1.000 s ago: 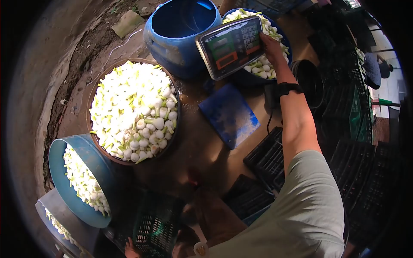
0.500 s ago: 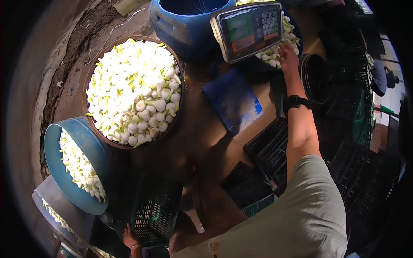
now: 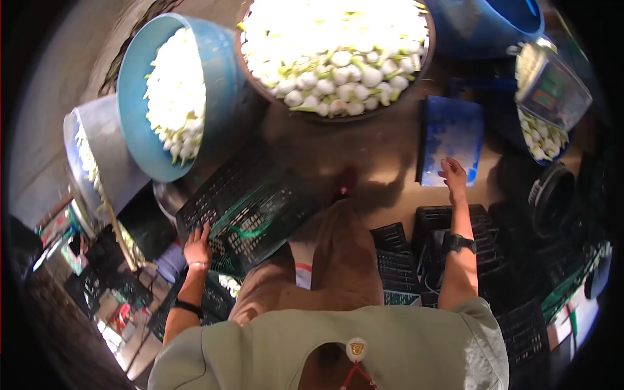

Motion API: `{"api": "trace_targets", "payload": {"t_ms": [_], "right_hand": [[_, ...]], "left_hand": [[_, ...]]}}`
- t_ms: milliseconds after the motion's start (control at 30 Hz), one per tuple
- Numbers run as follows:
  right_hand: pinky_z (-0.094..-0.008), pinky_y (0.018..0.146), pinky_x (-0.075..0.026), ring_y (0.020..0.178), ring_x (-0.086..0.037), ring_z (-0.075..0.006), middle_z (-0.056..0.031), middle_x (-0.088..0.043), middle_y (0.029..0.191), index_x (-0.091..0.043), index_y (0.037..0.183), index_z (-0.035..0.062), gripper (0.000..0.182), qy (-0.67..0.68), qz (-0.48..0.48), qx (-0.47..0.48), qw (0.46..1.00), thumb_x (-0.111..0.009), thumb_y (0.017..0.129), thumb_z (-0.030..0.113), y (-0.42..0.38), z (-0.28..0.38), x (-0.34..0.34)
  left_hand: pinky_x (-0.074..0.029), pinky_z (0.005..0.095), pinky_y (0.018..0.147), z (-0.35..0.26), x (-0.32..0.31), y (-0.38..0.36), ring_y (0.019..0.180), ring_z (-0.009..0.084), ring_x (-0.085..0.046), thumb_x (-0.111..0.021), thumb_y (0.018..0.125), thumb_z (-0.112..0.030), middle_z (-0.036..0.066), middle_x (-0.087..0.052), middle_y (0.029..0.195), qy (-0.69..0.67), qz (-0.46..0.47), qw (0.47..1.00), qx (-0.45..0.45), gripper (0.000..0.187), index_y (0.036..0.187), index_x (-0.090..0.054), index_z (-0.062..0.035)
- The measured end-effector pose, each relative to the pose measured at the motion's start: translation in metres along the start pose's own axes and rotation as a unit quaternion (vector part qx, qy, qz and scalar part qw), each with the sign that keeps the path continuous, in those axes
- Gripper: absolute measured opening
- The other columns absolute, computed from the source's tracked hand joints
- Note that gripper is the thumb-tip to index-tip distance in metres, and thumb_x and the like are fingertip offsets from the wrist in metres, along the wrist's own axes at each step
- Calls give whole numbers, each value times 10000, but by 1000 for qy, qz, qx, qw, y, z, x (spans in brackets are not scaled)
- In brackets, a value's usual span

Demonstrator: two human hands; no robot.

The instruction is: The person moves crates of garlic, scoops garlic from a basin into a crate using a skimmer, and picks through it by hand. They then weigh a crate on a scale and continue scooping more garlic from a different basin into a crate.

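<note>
My left hand (image 3: 197,247) rests at the side edge of a dark plastic crate (image 3: 260,211), its fingers over the slotted rim. The crate is tilted beside my left knee, with a bright green patch inside it. My right hand (image 3: 454,174) hangs over the near end of a blue scale platform (image 3: 453,133), fingers loosely bent and apart, nothing between them. Ahead, a wide round tub (image 3: 427,55) is heaped with white bulbs (image 3: 351,81) on short green stems.
On the left a light blue barrel (image 3: 224,78) lies tilted, bulbs inside, beside a grey barrel (image 3: 117,143). A scale display (image 3: 556,91) stands at right near another blue barrel (image 3: 448,26). Black crates (image 3: 458,224) sit below my right hand; a round black container (image 3: 552,198) is at far right.
My view has swung to the left. My right hand has drawn back from the bulbs behind the scale display to above the platform. My left hand remains at the crate.
</note>
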State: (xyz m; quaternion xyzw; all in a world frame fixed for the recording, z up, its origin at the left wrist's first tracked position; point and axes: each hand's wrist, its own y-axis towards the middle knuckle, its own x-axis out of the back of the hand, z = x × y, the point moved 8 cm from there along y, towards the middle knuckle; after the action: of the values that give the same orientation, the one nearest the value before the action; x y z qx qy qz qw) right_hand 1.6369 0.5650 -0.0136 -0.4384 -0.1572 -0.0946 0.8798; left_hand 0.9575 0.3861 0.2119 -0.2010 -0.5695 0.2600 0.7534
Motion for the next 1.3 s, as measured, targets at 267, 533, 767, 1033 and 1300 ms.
{"api": "trace_targets", "payload": {"t_ms": [267,533,767,1033,1300], "right_hand": [[-274,804,-438,908,-538,-160,-114,-557,1062,-409,1277,-28,747,-112,274,81,952,-752,691,284,-162,3,-210],[-304,924,-388,1050,-533,-229,-156,-575,1095,-421,1252,-21,625,-109,486,166,851,-677,693,91,-332,3,-450],[-316,742,-465,780,-611,-191,-105,-642,825,-565,1063,17,407,-225,407,231,855,-500,663,-10,-466,-14,-584],[-264,489,-422,553,-529,-116,-39,-576,643,-580,982,-66,350,-221,362,150,893,-605,652,48,-524,-54,-758],[-304,492,-399,540,-490,-159,-47,-553,646,-577,810,-40,210,-108,397,98,906,-579,609,23,-595,-62,-958]], "left_hand": [[-399,422,861,55,-26,-38,1065,346,-500,-566,622,-49,178,-533,1186,-120,-28,990,63,694,1282,-456,-232],[-370,417,897,168,-76,-130,1096,327,-491,-572,668,-47,165,-511,1213,-236,-29,970,52,662,1289,-447,-238],[-265,475,1012,330,-168,-230,1234,268,-361,-658,726,-197,64,-382,1341,-249,-139,911,299,696,1348,-346,-208],[-456,349,853,339,-366,-433,968,278,-590,-630,756,-103,163,-587,1113,-515,-144,678,505,494,1234,-504,-101],[-496,321,768,336,-430,-494,885,214,-609,-625,759,-52,139,-589,1101,-605,-104,533,582,572,1293,-448,-154]]}}
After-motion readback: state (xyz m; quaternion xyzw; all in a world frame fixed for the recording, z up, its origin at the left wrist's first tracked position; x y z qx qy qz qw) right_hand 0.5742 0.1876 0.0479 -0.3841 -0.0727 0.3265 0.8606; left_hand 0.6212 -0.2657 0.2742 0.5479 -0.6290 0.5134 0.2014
